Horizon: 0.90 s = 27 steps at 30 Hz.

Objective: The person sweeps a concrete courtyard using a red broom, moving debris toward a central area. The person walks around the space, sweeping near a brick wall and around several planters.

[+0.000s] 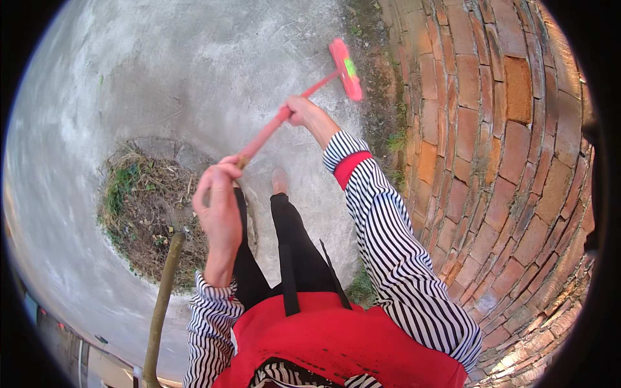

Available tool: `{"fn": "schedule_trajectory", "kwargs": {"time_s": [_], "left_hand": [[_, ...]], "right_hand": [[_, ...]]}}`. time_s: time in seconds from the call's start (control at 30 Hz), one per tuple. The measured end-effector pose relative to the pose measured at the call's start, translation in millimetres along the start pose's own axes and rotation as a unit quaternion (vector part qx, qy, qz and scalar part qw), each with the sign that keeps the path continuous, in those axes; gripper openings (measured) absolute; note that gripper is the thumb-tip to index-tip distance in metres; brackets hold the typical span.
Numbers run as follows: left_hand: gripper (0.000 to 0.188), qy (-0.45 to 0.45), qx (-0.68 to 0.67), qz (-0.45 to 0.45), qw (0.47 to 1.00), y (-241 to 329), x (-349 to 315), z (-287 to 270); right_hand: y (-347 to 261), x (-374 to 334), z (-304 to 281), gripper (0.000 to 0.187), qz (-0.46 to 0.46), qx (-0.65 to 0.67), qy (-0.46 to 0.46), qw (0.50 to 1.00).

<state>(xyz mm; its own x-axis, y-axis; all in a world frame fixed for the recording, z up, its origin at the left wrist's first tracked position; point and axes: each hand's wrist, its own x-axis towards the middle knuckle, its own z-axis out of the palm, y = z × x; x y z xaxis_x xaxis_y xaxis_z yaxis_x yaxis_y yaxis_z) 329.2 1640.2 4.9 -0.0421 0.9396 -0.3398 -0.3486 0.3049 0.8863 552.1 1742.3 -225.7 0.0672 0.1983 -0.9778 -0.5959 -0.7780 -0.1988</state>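
Observation:
A long-handled broom with a pink head (345, 70) and a pink pole (262, 136) slants across the middle of the view. Its head, marked with a yellow-green patch, is at the far right, by the strip of soil along the wall. My left hand (220, 197) has its fingers closed round the near end of the pole. Farther up, my right hand (303, 111) grips the pole around its middle. The head looks slightly blurred, and whether its bristles touch the ground I cannot tell.
A brick wall (482, 161) rises along my right, with a strip of soil and weeds (383, 84) at its foot. On my left, a round bed of dry grass (152, 210) interrupts the concrete ground (213, 58). A thin tree trunk (165, 288) stands near my left arm.

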Motion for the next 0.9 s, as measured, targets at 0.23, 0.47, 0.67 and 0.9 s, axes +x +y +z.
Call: {"fn": "schedule_trajectory", "kwargs": {"time_s": [0.23,0.47,0.67,0.9], "left_hand": [[0.028,-0.103,0.312,0.192,0.925,61,-87,-51],[0.025,-0.047,0.026,0.012,0.998,34,-69,-35],[0.025,0.043,0.088,0.081,0.992,56,-55,-36],[0.026,-0.194,0.375,0.23,0.877,114,-134,-52]], "right_hand": [[32,-93,99,0.012,-0.048,0.166,-0.372,0.912],[83,-81,-50,0.015,-0.033,0.2,-0.116,0.972],[112,-55,24,0.02,0.006,0.112,-0.123,0.986],[84,-153,90,0.023,0.094,0.341,-0.503,0.789]]}}
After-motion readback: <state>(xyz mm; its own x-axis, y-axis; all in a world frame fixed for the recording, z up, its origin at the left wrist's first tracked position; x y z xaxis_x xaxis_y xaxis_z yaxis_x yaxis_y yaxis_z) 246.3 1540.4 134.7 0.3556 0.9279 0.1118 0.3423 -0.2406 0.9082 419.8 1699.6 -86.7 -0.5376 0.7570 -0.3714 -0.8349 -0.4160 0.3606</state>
